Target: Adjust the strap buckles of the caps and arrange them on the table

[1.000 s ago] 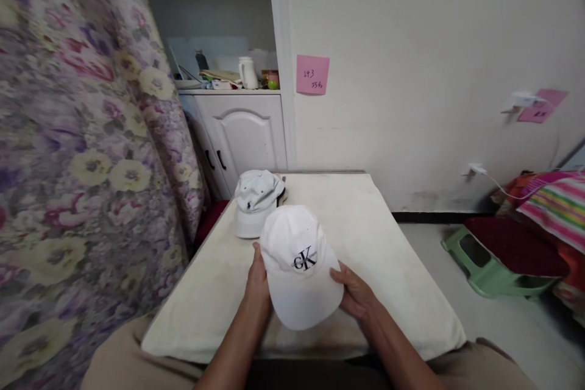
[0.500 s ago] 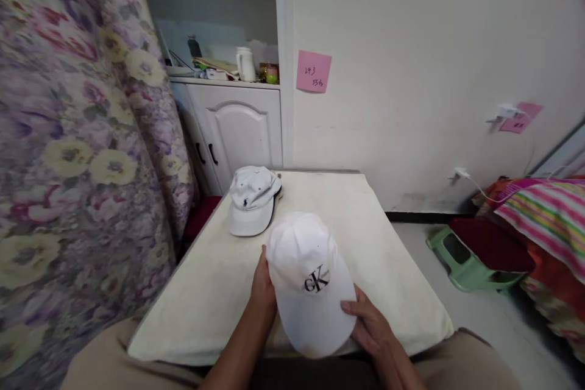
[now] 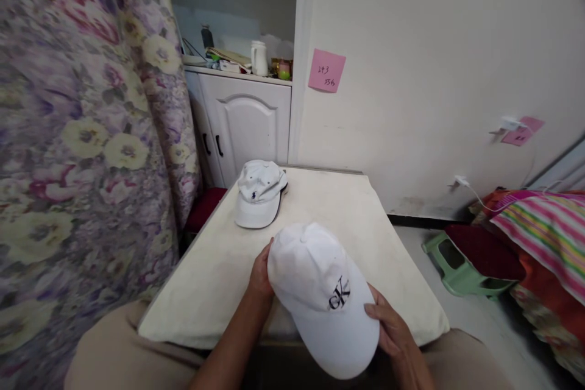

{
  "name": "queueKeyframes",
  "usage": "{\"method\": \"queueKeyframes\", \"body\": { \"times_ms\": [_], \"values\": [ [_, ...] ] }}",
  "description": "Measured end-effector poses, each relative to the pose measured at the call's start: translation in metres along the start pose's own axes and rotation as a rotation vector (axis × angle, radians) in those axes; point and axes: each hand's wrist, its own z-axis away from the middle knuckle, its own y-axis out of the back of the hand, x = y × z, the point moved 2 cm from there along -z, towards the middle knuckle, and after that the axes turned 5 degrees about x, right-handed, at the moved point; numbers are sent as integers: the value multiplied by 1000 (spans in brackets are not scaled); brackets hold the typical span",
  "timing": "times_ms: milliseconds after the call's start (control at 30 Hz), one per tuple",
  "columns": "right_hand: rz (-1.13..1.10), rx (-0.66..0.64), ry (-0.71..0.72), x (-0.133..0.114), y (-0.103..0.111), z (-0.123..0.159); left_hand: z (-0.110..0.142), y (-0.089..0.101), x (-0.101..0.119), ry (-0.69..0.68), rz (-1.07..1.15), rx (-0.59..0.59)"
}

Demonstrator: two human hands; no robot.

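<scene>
A white baseball cap [image 3: 315,280] with black CK lettering is held up in front of me, over the near part of the table. Its brim points down and to the right. My left hand [image 3: 262,271] grips the left side of the crown, its fingertips partly hidden by the cap. On the other side my right hand [image 3: 386,323] pinches the brim's edge, thumb on top and fingers beneath. Farther back on the left, a second pale cap [image 3: 259,192] with a small dark logo lies on the table, brim toward me.
The table [image 3: 219,292] has a cream cloth over it. Behind stands a white cabinet [image 3: 256,125] with a white jug [image 3: 259,59] on top. A floral curtain [image 3: 91,195] hangs at left; a green stool [image 3: 466,274] stands right, beside striped bedding [image 3: 548,225].
The CK cap has shifted right and slightly down in view, turning so its brim points more to the right. Both hands keep their hold. The view has also shifted a little.
</scene>
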Motion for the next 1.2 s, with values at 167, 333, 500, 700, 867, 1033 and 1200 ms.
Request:
{"method": "queueKeyframes", "body": {
  "times_ms": [167,333,500,700,867,1033,1200],
  "values": [
    [-27,9,46,1,-2,2,1,4,-5,23,-28,-73],
    [-33,83,132,-7,6,-6,11,-4,-32,38,-63,-158],
    [-60,125,205,-10,5,-18,24,-19,-55,30,-176,-315],
    [-103,180,197,2,6,-22,24,-23,-57,-9,-235,-268],
    [-239,345,215,30,7,-14,21,-16,-59,-16,-278,-234],
    [-290,341,261,48,3,-7,20,-15,-62,3,-336,-197],
    [-365,373,306,22,27,-19,16,-13,-59,68,-332,-148]
  ]
}}
